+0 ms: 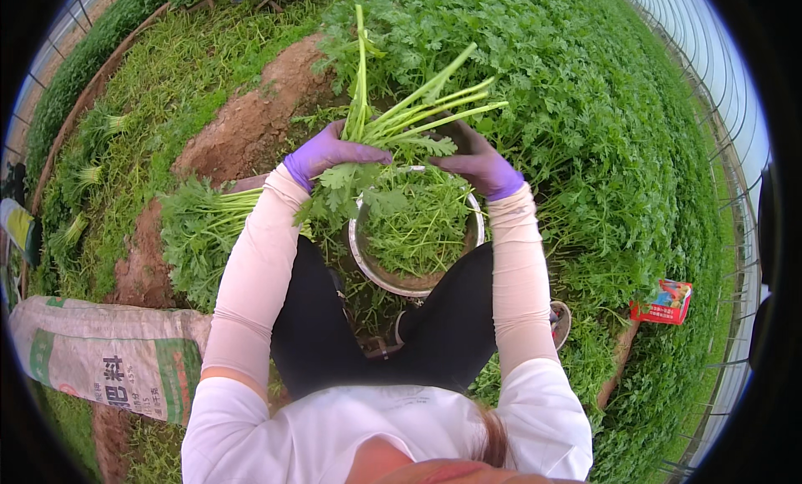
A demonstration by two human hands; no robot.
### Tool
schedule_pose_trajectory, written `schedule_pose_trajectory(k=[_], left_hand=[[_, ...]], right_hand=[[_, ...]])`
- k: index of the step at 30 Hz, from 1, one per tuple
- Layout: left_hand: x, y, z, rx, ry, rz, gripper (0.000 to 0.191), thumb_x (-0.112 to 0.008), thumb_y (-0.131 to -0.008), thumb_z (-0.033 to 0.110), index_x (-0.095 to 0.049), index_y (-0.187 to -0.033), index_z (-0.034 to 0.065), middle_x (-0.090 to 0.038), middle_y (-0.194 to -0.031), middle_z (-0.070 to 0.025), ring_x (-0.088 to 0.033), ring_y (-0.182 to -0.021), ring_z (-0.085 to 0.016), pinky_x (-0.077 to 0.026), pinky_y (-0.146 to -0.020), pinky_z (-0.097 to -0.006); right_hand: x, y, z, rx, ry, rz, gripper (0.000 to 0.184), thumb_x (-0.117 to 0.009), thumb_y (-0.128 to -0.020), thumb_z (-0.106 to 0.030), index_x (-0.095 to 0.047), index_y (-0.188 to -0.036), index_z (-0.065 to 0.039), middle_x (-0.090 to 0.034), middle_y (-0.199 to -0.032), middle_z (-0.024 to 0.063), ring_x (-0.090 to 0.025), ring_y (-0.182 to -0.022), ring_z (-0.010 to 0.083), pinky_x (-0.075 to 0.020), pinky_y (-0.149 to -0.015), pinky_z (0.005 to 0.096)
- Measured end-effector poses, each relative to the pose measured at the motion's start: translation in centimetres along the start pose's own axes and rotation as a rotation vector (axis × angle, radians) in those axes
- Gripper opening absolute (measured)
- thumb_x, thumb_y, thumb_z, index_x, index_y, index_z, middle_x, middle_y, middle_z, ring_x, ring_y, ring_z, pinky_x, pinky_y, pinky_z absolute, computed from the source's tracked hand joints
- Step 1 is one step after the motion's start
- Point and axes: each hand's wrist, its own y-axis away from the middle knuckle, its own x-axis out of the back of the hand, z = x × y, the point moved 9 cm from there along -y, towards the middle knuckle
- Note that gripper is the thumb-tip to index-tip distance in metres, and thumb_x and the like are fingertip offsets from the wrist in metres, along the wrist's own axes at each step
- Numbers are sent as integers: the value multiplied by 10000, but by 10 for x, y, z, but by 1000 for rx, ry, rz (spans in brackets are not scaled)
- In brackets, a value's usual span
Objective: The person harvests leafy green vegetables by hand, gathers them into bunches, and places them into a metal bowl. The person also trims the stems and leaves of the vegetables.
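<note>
My left hand (338, 151), in a purple glove, grips a bunch of leafy green stems (401, 117). The cut stem ends fan upward and to the right, while the leaves hang below the hand. My right hand (482, 164), gloved alike and soiled dark at the fingers, curves open beside the bunch. Its fingers are partly hidden behind the stems, and whether they touch them is unclear. Under both hands, between my knees, a round metal basin (410, 291) holds loose leaves and trimmings (413, 224). A pile of cut greens (200, 240) lies by my left forearm.
Dense leafy plants (564, 108) grow ahead and right, up to a plastic-film greenhouse wall (720, 64). A printed woven sack (88, 359) lies at left. Tied bundles (88, 176) rest beyond a bare soil ridge (263, 108). A red printed packet (664, 303) sits at right.
</note>
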Motion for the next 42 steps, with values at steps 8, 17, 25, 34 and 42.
schedule_pose_trajectory(k=[8, 17, 25, 34, 42], left_hand=[[-1, 1, 3, 23, -171, 112, 605, -843, -736, 146, -571, -1245, -37, -685, -1115, -106, -653, -998, -171, -495, -952, -308], [-27, -9, -14, 54, -428, -4, 655, -851, -730, 172, -561, -1284, -25, -685, -1120, -99, -631, -995, -157, -490, -933, -300], [-18, -4, -18, 139, -429, -36, 621, -828, -738, 163, -575, -1272, -27, -695, -1079, -91, -631, -961, -150, -493, -902, -295], [6, -7, -13, 24, -658, 165, 695, -811, -723, 232, -542, -1296, -56, -689, -1097, -191, -661, -991, -252, -492, -918, -339], [10, -8, -19, -26, -941, 235, 676, -782, -714, 250, -553, -1301, 4, -675, -1094, -227, -660, -1009, -350, -508, -908, -385]], right_hand=[[121, 25, -32, 428, -317, 807, 30, -626, -900, -27, -652, -915, -29, -677, -861, 69, -605, -684, 114, -516, -590, 237], [15, -11, 0, -52, -182, 27, 541, -686, -860, -103, -483, -1353, -9, -690, -1050, 82, -566, -587, 64, -387, -459, 169], [71, 9, -14, -67, -1, 286, 221, -699, -836, -43, -663, -1046, 13, -675, -830, 48, -480, -529, 30, -345, -435, 142], [9, 7, -34, 124, 1, 2, 656, -675, -777, 57, -486, -1395, -58, -511, -1382, 192, -666, -867, 160, -561, -738, 239], [-34, -21, -1, -10, 138, 6, 790, -712, -824, -37, -297, -1497, -39, -585, -1216, 150, -585, -678, 88, -462, -562, 193]])
